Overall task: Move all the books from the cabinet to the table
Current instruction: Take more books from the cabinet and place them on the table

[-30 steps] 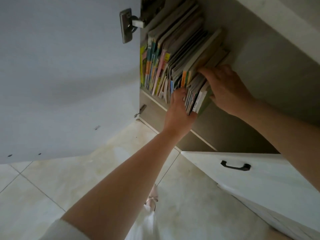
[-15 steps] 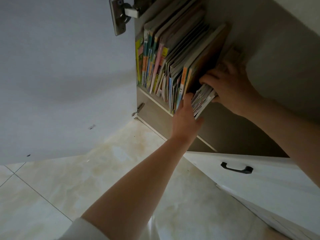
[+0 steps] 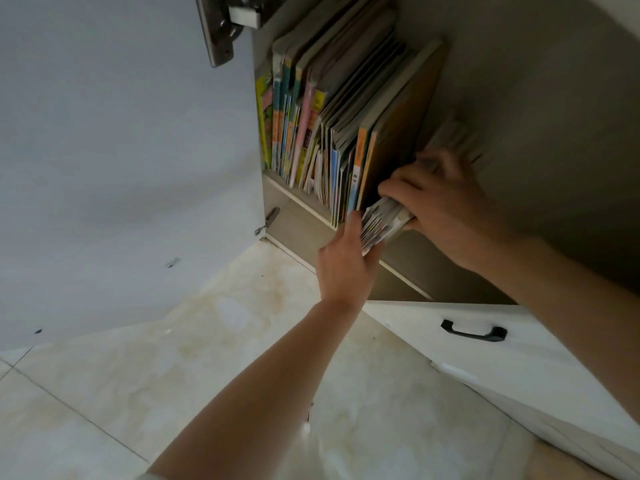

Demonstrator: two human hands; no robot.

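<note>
Several thin, colourful books [image 3: 322,109] stand upright on the cabinet shelf [image 3: 298,202], packed towards its left side. A small bundle of books [image 3: 379,225] leans out to the right, apart from that row. My right hand [image 3: 446,206] is closed over the top of the bundle. My left hand [image 3: 343,268] presses against the bundle's near lower edge from below, fingers on the spines. The far end of the bundle [image 3: 453,136] reaches back into the dark cabinet.
The open white cabinet door [image 3: 114,161] hangs at the left with a metal hinge [image 3: 221,26] at the top. A second white door with a black handle [image 3: 472,330] stands open at the lower right. Pale floor tiles [image 3: 173,375] lie below.
The bundle has tilted away from the row, opening a gap. My right hand has closed further over it, and my left hand has shifted right under its lower edge.
</note>
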